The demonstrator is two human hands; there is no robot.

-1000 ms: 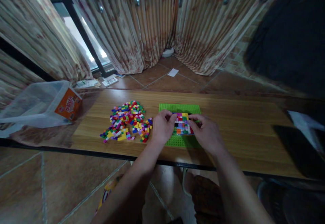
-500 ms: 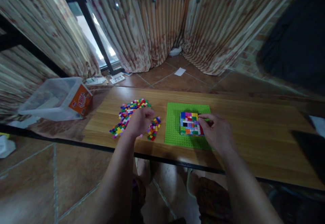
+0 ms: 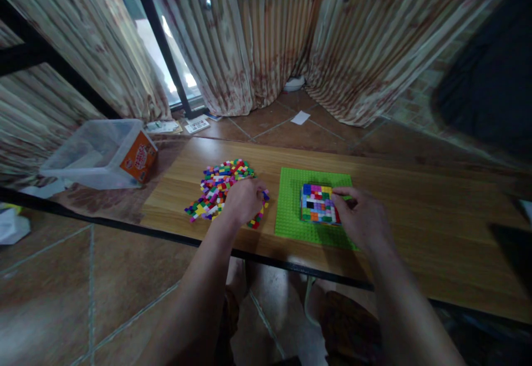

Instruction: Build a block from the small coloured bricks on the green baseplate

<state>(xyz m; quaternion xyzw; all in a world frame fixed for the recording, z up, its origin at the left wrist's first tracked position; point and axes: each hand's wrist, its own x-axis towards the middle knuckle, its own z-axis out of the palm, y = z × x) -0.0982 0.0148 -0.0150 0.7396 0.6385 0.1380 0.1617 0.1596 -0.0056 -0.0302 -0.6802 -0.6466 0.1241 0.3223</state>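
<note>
Left to right, you have a clear plastic bin with an orange label just past the left edge of the desk's wood-grain top. Next comes the pile of loose building bricks on the left part of the desk, well in from the right edge. Its spread slants from near the front edge at the left toward the back edge at the right.

Your left hand reaches over the front edge and hangs above the right side of that pile, so it is clearly the nearer hand to the loose bricks. They lie under it, around it and to its left. Its fingers are curled, and you cannot tell from here whether they pinch a brick.

A strip of desk divides the pile from the green studded baseplate. On that plate stands the brick-built block, right of the plate's middle, roughly square with no clear long axis, its sides running about parallel to the plate's edges.

Your right hand comes in from the right, its thumb and index finger at the block's right side and seemingly touching it. The block lies directly left of those fingertips; whether they clamp anything is hidden.
</note>
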